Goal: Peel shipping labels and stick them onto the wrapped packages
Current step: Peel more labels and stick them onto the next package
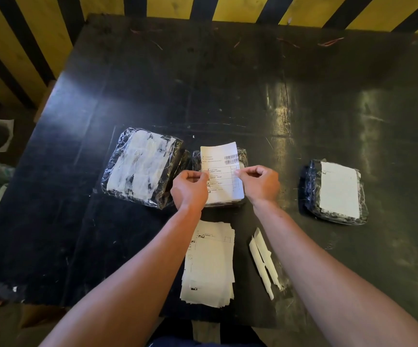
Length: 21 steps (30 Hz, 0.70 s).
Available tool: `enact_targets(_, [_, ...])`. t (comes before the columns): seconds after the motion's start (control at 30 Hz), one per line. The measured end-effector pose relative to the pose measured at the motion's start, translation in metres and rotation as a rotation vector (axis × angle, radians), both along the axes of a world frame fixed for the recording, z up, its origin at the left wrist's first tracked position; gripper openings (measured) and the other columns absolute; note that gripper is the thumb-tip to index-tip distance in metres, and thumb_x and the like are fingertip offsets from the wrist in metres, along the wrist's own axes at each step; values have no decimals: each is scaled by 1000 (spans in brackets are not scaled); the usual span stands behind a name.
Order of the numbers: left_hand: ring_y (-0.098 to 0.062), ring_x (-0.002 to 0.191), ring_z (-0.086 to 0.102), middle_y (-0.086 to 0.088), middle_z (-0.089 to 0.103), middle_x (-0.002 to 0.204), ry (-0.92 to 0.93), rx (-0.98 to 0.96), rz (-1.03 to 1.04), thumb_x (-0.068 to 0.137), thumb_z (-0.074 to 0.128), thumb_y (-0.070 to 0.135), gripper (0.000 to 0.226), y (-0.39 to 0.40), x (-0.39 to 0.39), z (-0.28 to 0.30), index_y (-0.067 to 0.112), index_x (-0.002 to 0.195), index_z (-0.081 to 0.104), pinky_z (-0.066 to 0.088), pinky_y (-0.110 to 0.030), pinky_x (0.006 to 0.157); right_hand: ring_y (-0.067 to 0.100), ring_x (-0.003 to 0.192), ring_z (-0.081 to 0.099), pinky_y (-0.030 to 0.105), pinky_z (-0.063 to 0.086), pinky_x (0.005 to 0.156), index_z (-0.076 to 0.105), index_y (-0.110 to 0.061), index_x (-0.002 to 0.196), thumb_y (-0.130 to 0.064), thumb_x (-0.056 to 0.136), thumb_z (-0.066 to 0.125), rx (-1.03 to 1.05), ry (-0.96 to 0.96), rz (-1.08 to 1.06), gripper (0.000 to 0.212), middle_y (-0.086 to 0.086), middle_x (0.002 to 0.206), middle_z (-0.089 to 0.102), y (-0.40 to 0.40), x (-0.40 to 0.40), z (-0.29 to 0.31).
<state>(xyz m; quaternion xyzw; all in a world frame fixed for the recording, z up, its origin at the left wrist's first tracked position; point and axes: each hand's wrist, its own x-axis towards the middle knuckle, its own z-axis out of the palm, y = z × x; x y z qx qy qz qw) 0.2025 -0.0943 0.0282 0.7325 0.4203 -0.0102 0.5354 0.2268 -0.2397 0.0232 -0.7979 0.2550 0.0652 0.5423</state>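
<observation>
Closest to the camera are the person's two bare forearms, reaching out over a scuffed black worktop (228,83). Right between them sits a messy stack of labels (209,264), fanned out a bit, printed side up. Just right of that stack are a few thin white backing strips (263,261) lying loose on the worktop.

Further out, both hands are on one shipping label (221,171). The left hand (190,186) pinches its left edge between thumb and fingers, and the right hand (259,182) pinches the right edge the same way, so both are closed on the paper. The label has a barcode near its top right and boxed print lower down. It's held over the middle package (243,156), a small dark bundle in clear wrap that mostly hides under the sheet. Can't tell if the label is stuck down or just hovering; the top edge looks slightly curled up.

To the left, nearly touching the middle one, is a bigger wrapped package (140,169) with a smudgy white label on it. Well off to the right is another wrapped package (336,192) with a cleaner white label on top.

Behind the worktop there's a yellow and black striped wall (53,16).
</observation>
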Motion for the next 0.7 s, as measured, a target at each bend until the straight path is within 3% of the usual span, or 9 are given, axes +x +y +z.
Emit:
enact_targets(0.2, [-8,82,69,11,71,89,52,77,-26,94,77,37,14,3,7,-6,27,97,68,66,-41,80,8,85,68,33,60,68,74,-20,80,-22,88,84,-12,34,-3,13,-11,86,72,5,5,-8])
enact_targets(0.5, [-10,82,69,12,70,87,77,121,-60,94,77,39,15,2,8,-5,30,94,65,65,-42,79,9,86,68,24,49,60,78,-15,87,-20,88,84,-44,45,-27,8,-3,92,77,6,6,-11])
enact_targets(0.7, [-9,80,69,12,69,84,84,162,-83,93,79,39,18,4,9,-6,32,89,63,66,-42,75,13,87,69,25,54,63,76,-17,85,-19,89,83,-89,42,-1,8,-3,93,76,7,6,-13])
